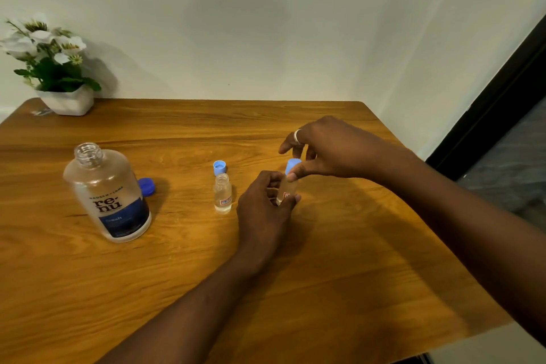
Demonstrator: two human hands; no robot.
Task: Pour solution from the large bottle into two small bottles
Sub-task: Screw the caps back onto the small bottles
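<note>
The large clear bottle with a dark blue label stands uncapped on the left of the wooden table. Its dark blue cap lies just behind it to the right. One small clear bottle stands open mid-table, and its light blue cap rests behind it. My left hand grips the second small bottle around its body. My right hand pinches a light blue cap at the top of that bottle.
A white pot of artificial white flowers sits at the table's far left corner against the wall. The table's right edge runs diagonally beside a dark door frame.
</note>
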